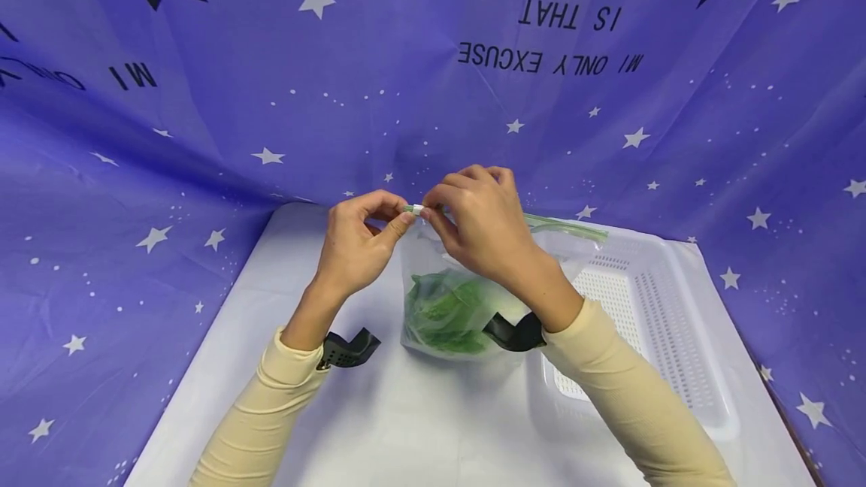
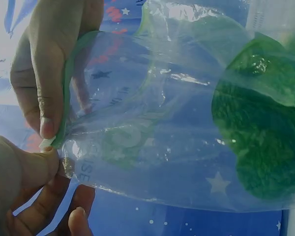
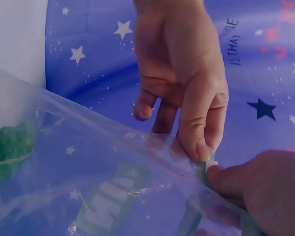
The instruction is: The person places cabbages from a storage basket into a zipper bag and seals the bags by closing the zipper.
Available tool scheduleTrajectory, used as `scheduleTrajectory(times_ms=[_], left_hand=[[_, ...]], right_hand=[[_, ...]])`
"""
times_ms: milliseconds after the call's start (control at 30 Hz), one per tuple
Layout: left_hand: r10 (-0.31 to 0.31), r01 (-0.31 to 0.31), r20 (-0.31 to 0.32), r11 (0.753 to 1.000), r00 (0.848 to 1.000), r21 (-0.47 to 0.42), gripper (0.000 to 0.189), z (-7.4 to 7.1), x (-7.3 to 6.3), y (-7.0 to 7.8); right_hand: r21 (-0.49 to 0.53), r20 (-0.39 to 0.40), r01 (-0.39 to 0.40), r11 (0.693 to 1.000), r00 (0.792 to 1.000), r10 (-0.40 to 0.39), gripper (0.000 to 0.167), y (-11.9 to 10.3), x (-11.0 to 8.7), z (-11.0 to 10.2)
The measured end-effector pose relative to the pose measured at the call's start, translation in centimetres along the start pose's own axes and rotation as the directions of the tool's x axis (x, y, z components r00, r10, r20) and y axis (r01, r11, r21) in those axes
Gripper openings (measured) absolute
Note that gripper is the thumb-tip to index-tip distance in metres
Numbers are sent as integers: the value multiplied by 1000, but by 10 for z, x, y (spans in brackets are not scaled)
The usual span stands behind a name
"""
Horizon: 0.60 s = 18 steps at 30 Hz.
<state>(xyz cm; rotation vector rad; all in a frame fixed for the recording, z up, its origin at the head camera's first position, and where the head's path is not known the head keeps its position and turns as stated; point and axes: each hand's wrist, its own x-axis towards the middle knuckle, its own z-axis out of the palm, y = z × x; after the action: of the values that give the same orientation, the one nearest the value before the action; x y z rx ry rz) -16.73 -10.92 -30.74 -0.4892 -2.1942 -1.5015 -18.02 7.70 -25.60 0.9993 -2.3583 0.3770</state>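
A clear slider zip bag (image 1: 422,258) stands upright with green leaves (image 1: 446,314) in its lower part. My left hand (image 1: 358,243) pinches the bag's top left corner between thumb and fingers. Right beside it, the thumb and fingers of my right hand (image 1: 483,220) pinch the small white slider (image 1: 417,210) on the green zip strip (image 1: 568,226). The strip runs off to the right behind my right hand, and the bag's mouth stands apart there. In the left wrist view the bag film (image 2: 187,128) stretches out from both hands, with a green printed mark on it.
On the right of the white table (image 1: 433,427) is a white perforated plastic basket (image 1: 720,404), partly behind the bag and my right arm. A purple cloth (image 1: 406,58) with stars and lettering surrounds the table's back and sides. Each wrist carries a black bracket (image 1: 350,349).
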Motion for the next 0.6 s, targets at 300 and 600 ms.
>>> scheduleTrajectory(times_ms=[300,600], left_hand=[[-1,1,15,1000,1000,12,9,-3,2,0],[-88,97,-176,994,980,44,2,-36,-3,-27]], right_hand=[[50,51,42,998,998,-44,11,9,0,-2],[-10,58,-65,998,996,66,6,76,-53,-38]])
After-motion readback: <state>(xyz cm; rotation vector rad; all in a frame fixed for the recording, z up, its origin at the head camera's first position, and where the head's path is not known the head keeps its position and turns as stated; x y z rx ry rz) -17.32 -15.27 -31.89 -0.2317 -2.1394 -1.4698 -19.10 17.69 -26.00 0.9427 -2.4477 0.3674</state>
